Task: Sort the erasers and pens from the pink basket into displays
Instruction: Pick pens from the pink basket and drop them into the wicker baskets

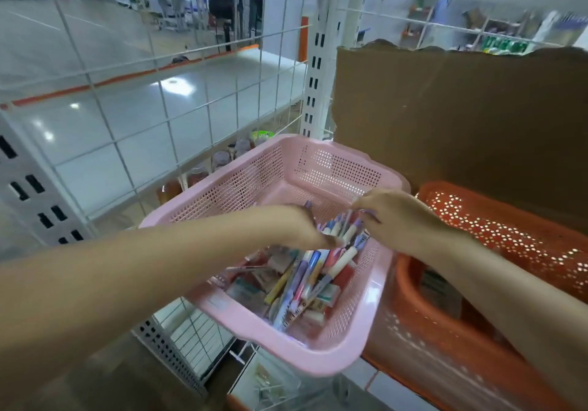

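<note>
A pink perforated basket (334, 169) sits on a shelf edge, holding a pile of pens (310, 270) and boxed erasers (327, 294). Both my hands reach into it from above. My left hand (299, 224) holds a bunch of pens, their tips showing beyond its fingers. My right hand (394, 216) pinches the upper ends of the same bunch of pens (345, 229). The image is motion-blurred, so finger detail is soft.
An orange perforated basket (496, 239) stands right of the pink one. A brown cardboard sheet (461, 118) rises behind it. A white wire grid (159, 99) and slotted uprights (313, 83) frame the shelf. Bottles (219, 162) stand behind the grid; a clear display (270, 382) lies below.
</note>
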